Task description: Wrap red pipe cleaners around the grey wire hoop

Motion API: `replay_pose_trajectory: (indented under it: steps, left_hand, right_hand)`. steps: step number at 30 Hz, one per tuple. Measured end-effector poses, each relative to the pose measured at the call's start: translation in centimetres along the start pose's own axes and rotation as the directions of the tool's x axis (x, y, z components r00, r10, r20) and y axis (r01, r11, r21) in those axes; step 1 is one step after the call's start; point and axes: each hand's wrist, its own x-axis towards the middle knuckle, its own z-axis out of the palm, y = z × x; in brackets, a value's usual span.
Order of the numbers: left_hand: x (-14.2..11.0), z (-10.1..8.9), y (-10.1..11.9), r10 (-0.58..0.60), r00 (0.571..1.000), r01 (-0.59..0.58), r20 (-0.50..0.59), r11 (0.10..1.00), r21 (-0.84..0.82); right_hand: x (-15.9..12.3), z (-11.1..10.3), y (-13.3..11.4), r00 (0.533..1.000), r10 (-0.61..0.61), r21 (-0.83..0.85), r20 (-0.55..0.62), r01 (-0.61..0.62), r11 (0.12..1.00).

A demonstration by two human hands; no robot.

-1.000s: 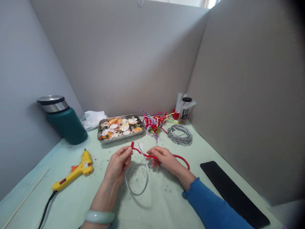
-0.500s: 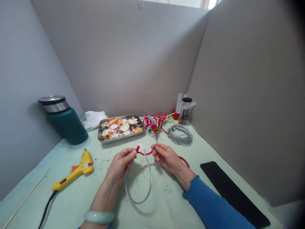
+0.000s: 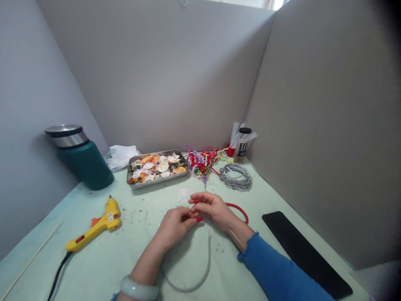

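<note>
My left hand (image 3: 174, 227) and my right hand (image 3: 210, 207) meet over the middle of the pale green table (image 3: 103, 259). Both pinch a red pipe cleaner (image 3: 238, 207) that loops out to the right behind my right wrist. A grey headband (image 3: 200, 276) curves on the table below my hands; its upper end rises towards my left hand's fingers. My left wrist wears a pale bangle (image 3: 139, 288); my right arm has a blue sleeve.
A yellow glue gun (image 3: 97, 225) lies at left with its black cord. A teal flask (image 3: 83, 161), a metal tray (image 3: 184, 172) of shells, a pile of coloured pipe cleaners (image 3: 203, 161), grey wire coil (image 3: 235, 177), a small bottle (image 3: 242, 144) and a black phone (image 3: 305, 257) ring the work area.
My hands have come together and lowered towards the table. The headband has dropped from upright to lying nearly flat, nearer to me. The red pipe cleaner's free end is now hidden in my fingers.
</note>
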Motion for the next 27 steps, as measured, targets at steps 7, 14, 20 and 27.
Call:
replay_pose_trajectory:
  steps: [7,14,20,27]
  left_hand:
    - [0.0,-0.9,0.6,-0.013,0.988,0.05,-0.153,0.97,0.238]
    - [0.0,-0.8,1.2,0.095,0.968,-0.023,-0.233,0.955,0.295]
    - [0.1,-0.4,0.9,0.126,0.967,-0.071,-0.22,0.968,0.241]
    - [0.6,-0.5,0.7,0.012,0.962,0.029,-0.274,0.989,0.145]
  right_hand:
    - [0.2,0.2,0.3,0.993,-0.095,-0.187,-0.068,0.08,0.979]
    - [-0.1,0.9,0.7,0.976,-0.194,-0.389,-0.102,0.14,0.911]
    - [-0.1,0.9,1.4,0.968,-0.232,-0.488,-0.095,0.158,0.859]
    - [-0.2,0.8,0.8,0.939,-0.344,-0.771,-0.011,0.211,0.601]
